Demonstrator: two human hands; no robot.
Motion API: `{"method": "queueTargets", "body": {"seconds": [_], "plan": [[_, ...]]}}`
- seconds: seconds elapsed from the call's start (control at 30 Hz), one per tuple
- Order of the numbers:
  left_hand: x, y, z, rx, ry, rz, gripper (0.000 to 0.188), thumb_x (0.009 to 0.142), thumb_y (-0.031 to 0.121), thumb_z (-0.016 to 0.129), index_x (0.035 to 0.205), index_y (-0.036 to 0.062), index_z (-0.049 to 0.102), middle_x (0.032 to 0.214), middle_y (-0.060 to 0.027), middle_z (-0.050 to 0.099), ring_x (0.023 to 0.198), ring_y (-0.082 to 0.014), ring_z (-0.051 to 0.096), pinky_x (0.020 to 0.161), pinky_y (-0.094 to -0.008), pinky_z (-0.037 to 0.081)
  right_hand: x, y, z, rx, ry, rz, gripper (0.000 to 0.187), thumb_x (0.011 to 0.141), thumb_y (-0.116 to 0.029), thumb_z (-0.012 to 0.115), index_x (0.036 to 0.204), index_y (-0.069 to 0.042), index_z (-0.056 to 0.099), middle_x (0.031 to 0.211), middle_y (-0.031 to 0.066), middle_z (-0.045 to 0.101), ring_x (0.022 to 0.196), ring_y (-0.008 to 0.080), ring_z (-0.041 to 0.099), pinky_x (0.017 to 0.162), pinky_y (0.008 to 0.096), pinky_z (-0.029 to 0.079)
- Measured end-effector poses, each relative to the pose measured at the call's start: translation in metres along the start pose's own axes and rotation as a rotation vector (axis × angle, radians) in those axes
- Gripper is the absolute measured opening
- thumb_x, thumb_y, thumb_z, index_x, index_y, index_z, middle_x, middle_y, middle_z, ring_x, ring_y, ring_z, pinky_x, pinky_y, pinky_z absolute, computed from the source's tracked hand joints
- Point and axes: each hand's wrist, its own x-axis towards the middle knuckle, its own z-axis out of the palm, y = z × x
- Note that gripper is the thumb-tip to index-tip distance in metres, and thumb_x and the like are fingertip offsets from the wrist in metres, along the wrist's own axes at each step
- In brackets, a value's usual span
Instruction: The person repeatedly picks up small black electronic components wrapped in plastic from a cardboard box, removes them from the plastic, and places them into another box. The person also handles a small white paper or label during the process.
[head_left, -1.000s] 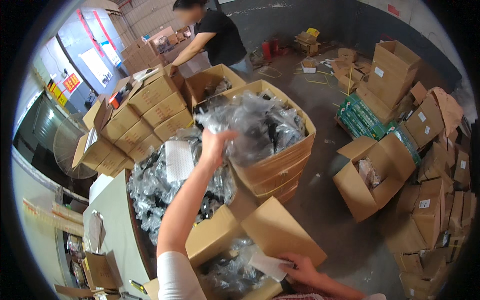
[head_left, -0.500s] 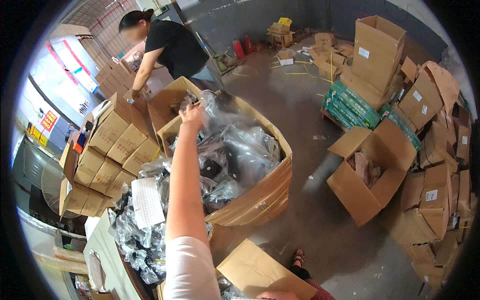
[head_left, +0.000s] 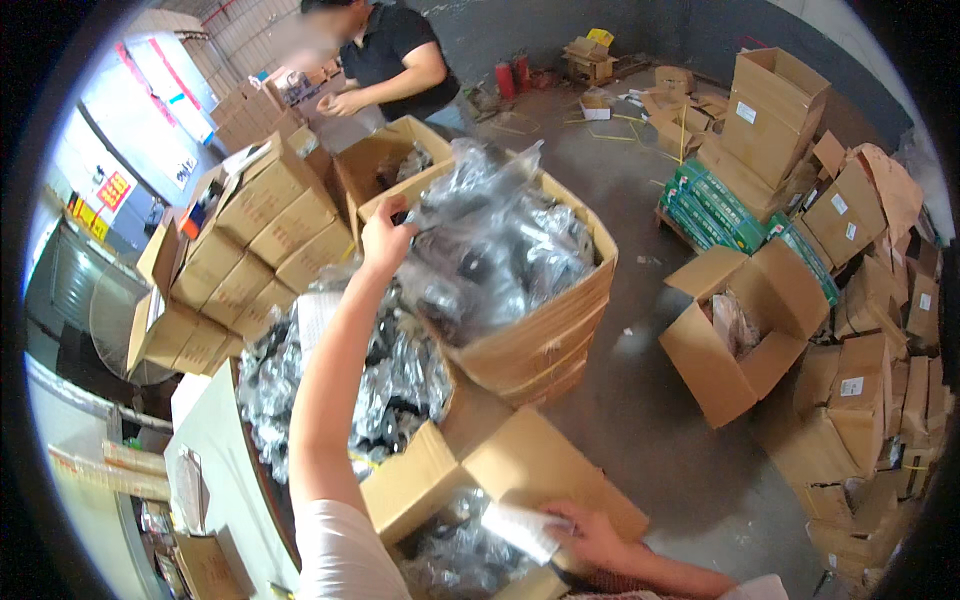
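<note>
Left hand (head_left: 385, 238) is stretched out to the big open brown cardboard carton (head_left: 540, 340), which is heaped with clear plastic bags of dark parts (head_left: 495, 255). A second ago that hand was spread over the middle of the heap; half a second ago it was up at the far rim; now it sits at the near left rim, fingers (head_left: 395, 218) curled and clenched on the edge of one bag at the top of the pile. So I read a reach turned into a pinch: one bag is being singled out, not yet lifted clear.

Right hand (head_left: 590, 530) is low, by the smaller open cardboard box (head_left: 520, 480) close to the body. Its fingers rest on a flat whitish packet (head_left: 520, 525) at the box mouth; whether they grasp it or just press it, I cannot tell. It has barely shifted since earlier.

The view has also swung. The loose pile of bagged parts (head_left: 385, 385) lies between the two boxes, on the edge of the pale surface (head_left: 215, 455).

A person in a dark shirt (head_left: 395, 55) works at stacked brown cartons (head_left: 250, 240) behind. Green crates (head_left: 715, 210) and open empty boxes (head_left: 745, 335) stand on the concrete floor (head_left: 640, 420).
</note>
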Motion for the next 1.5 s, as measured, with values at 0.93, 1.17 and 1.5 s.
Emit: {"method": "queueTargets", "body": {"seconds": [0.93,1.17,1.5], "plan": [[-0.62,0.033,-0.228,-0.294,0.02,-0.308,0.017,0.095,0.018,0.072,0.097,0.0009,0.074,0.083,-0.014,0.074,0.073,-0.0183,0.071,0.07,-0.0334,0.055,-0.065,-0.116,0.204,-0.417,-0.02,-0.847,0.027,0.09,-0.004,0.072,0.115,0.001,0.063,0.11,0.0145,0.065,0.101,0.0277,0.067,0.085,0.036,0.055],[-0.631,0.036,-0.22,-0.427,0.125,-0.273,0.016,0.094,0.017,0.075,0.097,0.0014,0.076,0.079,-0.0107,0.074,0.068,-0.0147,0.067,0.065,-0.031,0.054,-0.063,-0.133,0.212,-0.486,-0.168,-0.795,0.019,0.09,-0.005,0.066,0.109,-0.006,0.063,0.102,0.0155,0.064,0.098,0.0399,0.064,0.082,0.0462,0.052],[-0.618,0.033,-0.202,-0.617,0.031,-0.564,0.02,0.098,0.017,0.067,0.101,-0.0015,0.075,0.087,-0.0061,0.074,0.078,-0.0111,0.065,0.072,-0.0285,0.053,-0.039,-0.119,0.203,-0.586,-0.161,-0.766,0.016,0.091,-0.009,0.064,0.107,-0.008,0.063,0.104,0.0152,0.063,0.099,0.0396,0.063,0.082,0.0476,0.052]]}}
